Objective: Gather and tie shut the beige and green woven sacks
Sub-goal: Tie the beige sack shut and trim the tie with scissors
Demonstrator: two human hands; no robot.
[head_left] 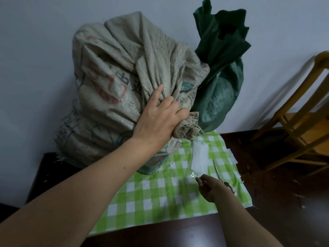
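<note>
A big beige woven sack [106, 90] with red and dark print stands on the table against the wall. Its mouth is gathered into a twisted neck [187, 128] that points down to the right. My left hand [160, 118] grips that neck, index finger stretched up along the fabric. Behind it to the right stands a dark green woven sack [220, 90], its top open and loosely flared. My right hand [208, 188] hovers low over the checked cloth, fingers curled and pinching a thin pale strip that is blurred.
A green and white checked cloth [160, 198] covers part of the dark table [178, 234]. On it lie a clear packet of white ties [199, 155] and scissors [229, 186] beside my right hand. A wooden chair [299, 125] stands at the right.
</note>
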